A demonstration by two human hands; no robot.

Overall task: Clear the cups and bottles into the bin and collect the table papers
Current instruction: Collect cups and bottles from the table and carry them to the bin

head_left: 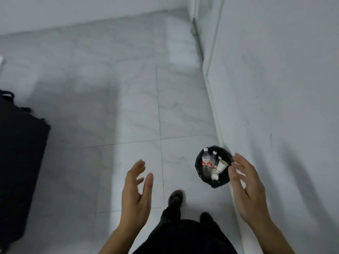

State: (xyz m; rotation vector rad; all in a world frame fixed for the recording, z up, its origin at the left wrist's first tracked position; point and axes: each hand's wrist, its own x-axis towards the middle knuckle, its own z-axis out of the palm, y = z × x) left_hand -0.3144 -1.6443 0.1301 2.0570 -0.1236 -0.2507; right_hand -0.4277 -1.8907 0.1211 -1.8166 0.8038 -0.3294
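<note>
Now, closest to you, your dark trousers and one shoe (175, 197) stand on the pale tiled floor (128, 116). Your left hand (136, 187) is spread wide with straight fingers and holds nothing. Your right hand (245, 182) is just as empty, its fingers loosely fanned. In this view its fingertips cross the right edge of the bin (216, 184), but they look raised well above it rather than touching.

Beyond your hands, the bin stands on the floor against the foot of the white wall (275, 88), lined with a black bag. Clear bottles (206, 165) with white caps stand upright in it, and white paper cups (221, 166) lie tipped beside them, so that part of the job looks done.

Should you lift the bin, expect it to be light. Thin bottles dent and slip easily, and paper cups crush, so grip the bin's rim through the liner rather than squeezing its contents. The liner is probably loose, so pinch it together with the rim.

No table or papers show here. Loose sheets will probably be limp and slide, so gather them flat and hold them by one edge.

Farther left sits a black case (20, 153), well apart from the bin.
</note>
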